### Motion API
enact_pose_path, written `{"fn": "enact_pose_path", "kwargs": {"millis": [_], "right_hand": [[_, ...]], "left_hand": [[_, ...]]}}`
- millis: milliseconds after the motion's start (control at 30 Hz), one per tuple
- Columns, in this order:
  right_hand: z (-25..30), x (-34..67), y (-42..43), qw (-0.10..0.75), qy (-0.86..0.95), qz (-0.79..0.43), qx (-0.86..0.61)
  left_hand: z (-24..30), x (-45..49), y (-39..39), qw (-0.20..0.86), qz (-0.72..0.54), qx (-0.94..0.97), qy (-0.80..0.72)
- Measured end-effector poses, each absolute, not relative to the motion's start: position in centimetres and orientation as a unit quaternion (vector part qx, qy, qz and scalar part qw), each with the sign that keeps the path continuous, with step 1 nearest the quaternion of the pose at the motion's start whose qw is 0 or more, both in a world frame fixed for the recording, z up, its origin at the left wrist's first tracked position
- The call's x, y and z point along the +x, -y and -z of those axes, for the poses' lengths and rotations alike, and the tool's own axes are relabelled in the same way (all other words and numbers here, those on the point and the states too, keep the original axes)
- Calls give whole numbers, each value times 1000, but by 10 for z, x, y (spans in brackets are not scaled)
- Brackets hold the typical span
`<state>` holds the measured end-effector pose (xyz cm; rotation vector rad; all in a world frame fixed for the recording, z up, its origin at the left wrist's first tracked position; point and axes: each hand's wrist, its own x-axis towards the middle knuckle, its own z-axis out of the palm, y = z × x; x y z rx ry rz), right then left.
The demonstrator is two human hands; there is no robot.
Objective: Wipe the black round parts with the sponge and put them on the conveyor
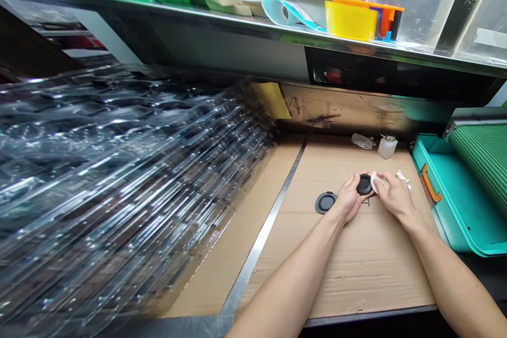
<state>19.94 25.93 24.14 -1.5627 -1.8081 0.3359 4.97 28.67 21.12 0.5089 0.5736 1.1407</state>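
My left hand (348,198) is closed around a small round black part (363,184), held just above the cardboard sheet (356,259). Pressed against that part's right side is a whitish pad or cloth (377,182), pinched in the fingers of my right hand (394,195). A second round dark grey part (325,203) lies flat on the cardboard just left of my left hand. A bit of white cloth (403,177) shows behind my right hand.
A tall leaning stack of clear plastic trays (119,185) fills the left. A small white bottle (387,146) and a crumpled plastic scrap (362,141) sit at the back. A teal bin (455,200) stands at right, yellow and orange containers (352,20) on the shelf above.
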Motion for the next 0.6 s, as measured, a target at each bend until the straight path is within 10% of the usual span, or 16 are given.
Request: {"fn": "enact_pose_path", "kwargs": {"millis": [600], "right_hand": [[-231, 209, -267, 379, 643, -21, -665]], "left_hand": [[-224, 42, -284, 813, -468, 209, -277]]}}
